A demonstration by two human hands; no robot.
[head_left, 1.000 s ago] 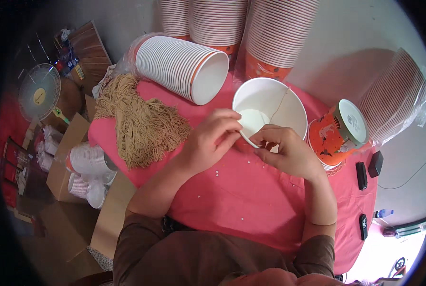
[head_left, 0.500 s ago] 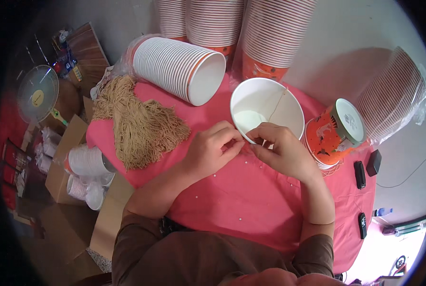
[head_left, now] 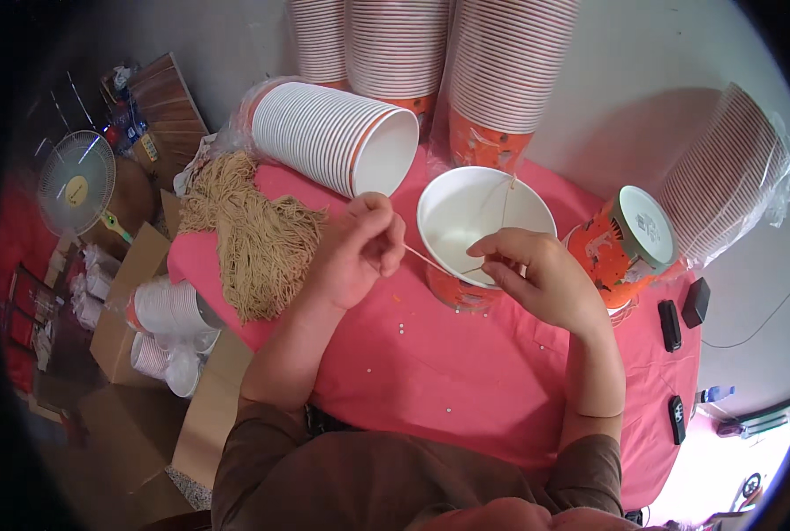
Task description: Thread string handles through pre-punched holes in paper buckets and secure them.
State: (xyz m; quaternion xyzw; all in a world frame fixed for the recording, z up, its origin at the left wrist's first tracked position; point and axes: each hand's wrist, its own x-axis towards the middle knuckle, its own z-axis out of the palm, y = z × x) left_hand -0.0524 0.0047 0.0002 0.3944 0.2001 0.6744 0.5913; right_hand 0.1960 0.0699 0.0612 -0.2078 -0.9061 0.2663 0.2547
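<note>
An orange paper bucket [head_left: 455, 290] with a white inside stands upright before me, mouth up. My left hand [head_left: 360, 248] is left of its rim, fingers pinched on one end of a thin tan string [head_left: 423, 257]. That string runs taut to the bucket's near rim. Over the near right rim, my right hand [head_left: 541, 276] pinches a short string end inside the mouth. At the far rim the string shows again, hanging down within the bucket. How it passes through the near wall is too small to tell.
A heap of tan strings [head_left: 267, 248] lies to the left. Nested buckets [head_left: 324, 137] lie on their side behind it, with tall stacks [head_left: 510, 71] at the wall. Upturned orange buckets [head_left: 597, 257] stand right, near small black objects [head_left: 669, 326]. White beads dot the pink cloth [head_left: 395, 389].
My hands have moved apart from the near rim. The left went up and left, drawing the string out straight. The bucket now sits slightly nearer and more of its side shows.
</note>
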